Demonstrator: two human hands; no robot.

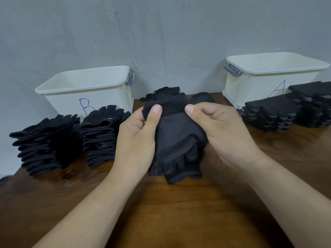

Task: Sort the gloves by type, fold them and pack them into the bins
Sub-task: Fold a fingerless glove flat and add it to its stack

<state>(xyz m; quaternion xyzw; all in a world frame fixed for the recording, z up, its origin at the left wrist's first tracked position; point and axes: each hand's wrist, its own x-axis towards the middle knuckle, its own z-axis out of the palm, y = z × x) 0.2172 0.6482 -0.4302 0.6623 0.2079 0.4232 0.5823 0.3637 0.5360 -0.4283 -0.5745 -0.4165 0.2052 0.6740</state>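
A black fingerless glove point(177, 140) with a dotted palm hangs above the middle of the wooden table point(179, 212). My left hand point(138, 138) grips its left side, thumb on the cuff. My right hand point(222, 133) grips the right side, thumb pressing the cuff too. To the left stand two stacks of folded plain black gloves point(50, 142) point(102, 133) in front of the cream bin marked B point(86, 86). On the right, stacks of black gloves with white dots point(274, 113) point(315, 102) lie before the cream bin marked A point(268, 72).
A few loose black gloves point(166, 93) lie at the back of the table between the two bins, against the grey wall point(161, 33). Bare wood shows in the near half of the table.
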